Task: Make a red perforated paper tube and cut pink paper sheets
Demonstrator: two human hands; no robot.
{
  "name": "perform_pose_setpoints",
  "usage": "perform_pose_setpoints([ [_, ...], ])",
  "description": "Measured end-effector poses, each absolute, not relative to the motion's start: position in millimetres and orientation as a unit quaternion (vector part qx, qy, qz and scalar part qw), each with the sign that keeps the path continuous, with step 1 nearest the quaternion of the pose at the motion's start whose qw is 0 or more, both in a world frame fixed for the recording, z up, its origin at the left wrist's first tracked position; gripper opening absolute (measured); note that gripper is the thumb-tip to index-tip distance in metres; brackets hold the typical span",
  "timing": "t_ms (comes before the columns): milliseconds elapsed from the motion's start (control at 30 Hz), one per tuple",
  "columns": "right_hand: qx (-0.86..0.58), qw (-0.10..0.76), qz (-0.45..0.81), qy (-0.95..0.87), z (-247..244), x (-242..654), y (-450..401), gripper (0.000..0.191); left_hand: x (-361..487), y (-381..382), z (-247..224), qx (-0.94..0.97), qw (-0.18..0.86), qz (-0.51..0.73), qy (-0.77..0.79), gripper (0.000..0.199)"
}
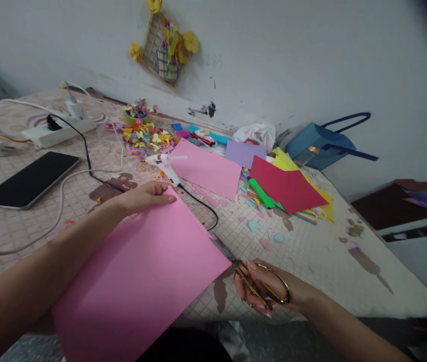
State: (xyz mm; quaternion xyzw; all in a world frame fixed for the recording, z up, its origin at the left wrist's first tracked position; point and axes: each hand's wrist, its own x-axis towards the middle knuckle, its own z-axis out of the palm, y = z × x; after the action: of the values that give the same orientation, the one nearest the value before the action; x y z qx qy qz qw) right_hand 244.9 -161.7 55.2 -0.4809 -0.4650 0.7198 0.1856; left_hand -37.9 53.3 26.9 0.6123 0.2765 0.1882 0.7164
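A large sheet of pink paper (141, 271) slants across the table's front edge, its lower part hanging toward me. My left hand (147, 197) pinches its far corner between thumb and fingers. Gold-handled scissors (253, 281) sit in my right hand (262, 286), with fingers through the handle loops. Their blades lie at the sheet's right corner, along its far edge; whether the blades are parted is hard to see. A white glue gun (164, 166) with a black cable rests just beyond my left hand, beside another pink sheet (208, 168).
A tablet (28, 180), a white power strip (61, 128) and loose cables lie on the left. Farther back is a pile of paper scraps (147, 138). Red paper (289, 186), a green marker (260, 193) and a blue bag (321, 146) are to the right.
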Motion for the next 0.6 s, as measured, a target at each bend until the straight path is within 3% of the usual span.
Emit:
perform_pose_setpoints([
  [167,-0.502,0.145,0.695,-0.495,61.5,250.2,-168.7,0.063,-37.1,54.6,23.6,0.593,0.723,0.204,0.29,0.025],
  [333,-0.594,0.169,0.521,-0.589,77.6,250.0,-171.6,0.052,-37.1,55.5,21.5,0.585,0.723,0.206,0.303,0.025],
  [500,-0.507,0.191,0.618,-0.57,69.0,251.2,-181.7,0.055,-37.8,58.2,17.4,0.579,0.724,0.21,0.311,0.024],
  [600,-0.425,0.209,0.693,-0.543,47.5,252.8,-190.2,0.068,-38.3,59.5,15.6,0.577,0.725,0.213,0.31,0.023],
])
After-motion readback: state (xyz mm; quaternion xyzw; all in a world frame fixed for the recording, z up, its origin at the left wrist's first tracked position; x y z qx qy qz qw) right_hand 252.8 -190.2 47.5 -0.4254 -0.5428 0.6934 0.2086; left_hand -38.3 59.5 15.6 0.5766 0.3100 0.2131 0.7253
